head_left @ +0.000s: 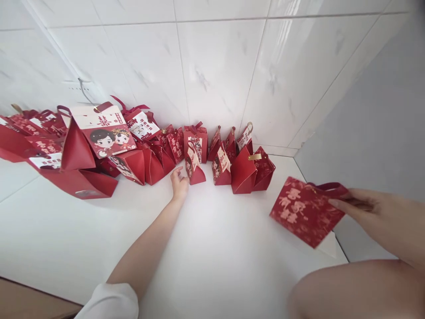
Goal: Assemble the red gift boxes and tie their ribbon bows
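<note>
On the right, my right hand (372, 208) pinches the dark red ribbon handle of a red gift box (305, 215). The box hangs tilted above the right end of the white surface, its pale pink lettering facing me. My left hand (179, 182) is at the front of a row of gift boxes, fingers loosely bent and apart, with nothing held. Right beside it stands a small red-and-cream gift box (196, 168); whether my fingers touch it I cannot tell. A similar small box (222, 167) with a cartoon figure stands just to its right.
Two red boxes (244, 175), one with a gold strap, end the row on the right. A larger box (106, 133) with two cartoon faces lies on a heap at left. Behind rises a tiled wall (219, 75). The white surface (212, 248) ends in a right-hand edge.
</note>
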Motion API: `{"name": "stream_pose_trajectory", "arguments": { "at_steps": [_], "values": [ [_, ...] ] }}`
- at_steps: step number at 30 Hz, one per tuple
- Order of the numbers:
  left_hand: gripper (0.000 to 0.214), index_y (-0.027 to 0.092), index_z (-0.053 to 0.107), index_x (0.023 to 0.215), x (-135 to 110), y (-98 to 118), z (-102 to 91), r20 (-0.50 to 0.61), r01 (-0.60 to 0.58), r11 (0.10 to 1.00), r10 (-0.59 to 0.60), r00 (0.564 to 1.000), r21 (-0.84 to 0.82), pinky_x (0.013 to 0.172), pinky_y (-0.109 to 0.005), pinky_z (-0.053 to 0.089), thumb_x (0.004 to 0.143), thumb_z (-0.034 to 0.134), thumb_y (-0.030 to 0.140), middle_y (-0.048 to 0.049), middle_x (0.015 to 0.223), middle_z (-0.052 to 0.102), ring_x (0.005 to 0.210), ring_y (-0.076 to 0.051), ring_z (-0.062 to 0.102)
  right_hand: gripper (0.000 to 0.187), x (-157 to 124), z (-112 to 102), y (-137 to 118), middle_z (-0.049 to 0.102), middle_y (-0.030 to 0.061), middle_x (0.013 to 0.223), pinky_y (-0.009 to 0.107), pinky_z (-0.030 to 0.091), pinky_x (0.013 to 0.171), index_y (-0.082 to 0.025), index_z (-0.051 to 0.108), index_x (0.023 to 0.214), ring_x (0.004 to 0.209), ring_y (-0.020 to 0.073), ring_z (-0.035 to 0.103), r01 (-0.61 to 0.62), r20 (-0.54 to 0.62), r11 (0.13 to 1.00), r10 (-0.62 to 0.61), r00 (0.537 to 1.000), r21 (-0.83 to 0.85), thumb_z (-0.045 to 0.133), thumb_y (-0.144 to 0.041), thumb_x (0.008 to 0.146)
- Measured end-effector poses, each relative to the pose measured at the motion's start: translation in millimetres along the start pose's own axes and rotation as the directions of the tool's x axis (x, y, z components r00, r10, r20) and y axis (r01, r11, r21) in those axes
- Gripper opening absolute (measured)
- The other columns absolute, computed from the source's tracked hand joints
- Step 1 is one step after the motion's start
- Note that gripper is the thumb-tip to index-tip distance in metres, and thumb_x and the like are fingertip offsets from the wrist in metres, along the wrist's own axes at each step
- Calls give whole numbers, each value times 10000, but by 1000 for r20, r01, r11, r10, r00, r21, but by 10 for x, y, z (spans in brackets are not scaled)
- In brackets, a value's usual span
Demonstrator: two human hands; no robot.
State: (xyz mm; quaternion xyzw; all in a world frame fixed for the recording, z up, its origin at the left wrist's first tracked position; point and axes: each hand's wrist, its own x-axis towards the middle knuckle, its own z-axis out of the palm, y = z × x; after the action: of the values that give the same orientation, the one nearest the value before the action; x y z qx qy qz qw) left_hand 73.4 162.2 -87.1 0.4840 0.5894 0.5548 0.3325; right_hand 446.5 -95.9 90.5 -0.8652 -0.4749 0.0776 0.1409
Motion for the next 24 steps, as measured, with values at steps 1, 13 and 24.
{"name": "stream_pose_trajectory", "arguments": {
  "at_steps": [1,13,24],
  "values": [
    [486,200,561,1100,37,58,-32,-10,3,1000,-3,1000,5,1049,-418,423,645,561,32,-97,1280,494,1220,-258,515,256,-63,-25,-50,753,93,946,450,495,604,-402,712,982,761,326,692,72,61,997,-73,995,20,534,-542,862],
    [516,304,583,1301,-528,1947,-914,926,-634,751,87,368,181,998,-330,427,815,640,467,-25,1344,597,1230,-262,541,255,-118,532,-1571,726,41,1020,337,529,767,-263,641,1139,911,222,686,607,244,700,-707,664,377,497,-264,928],
    [285,181,567,613,-494,1711,-660,956,-723,629,-137,258,285,524,-269,280,845,525,341,8,552,492,528,-124,419,294,-270,593,-1729,613,28,1255,299,531,787,-303,591,1213,969,166,654,758,103,480,-866,488,441,503,-192,956]
  ]
}}
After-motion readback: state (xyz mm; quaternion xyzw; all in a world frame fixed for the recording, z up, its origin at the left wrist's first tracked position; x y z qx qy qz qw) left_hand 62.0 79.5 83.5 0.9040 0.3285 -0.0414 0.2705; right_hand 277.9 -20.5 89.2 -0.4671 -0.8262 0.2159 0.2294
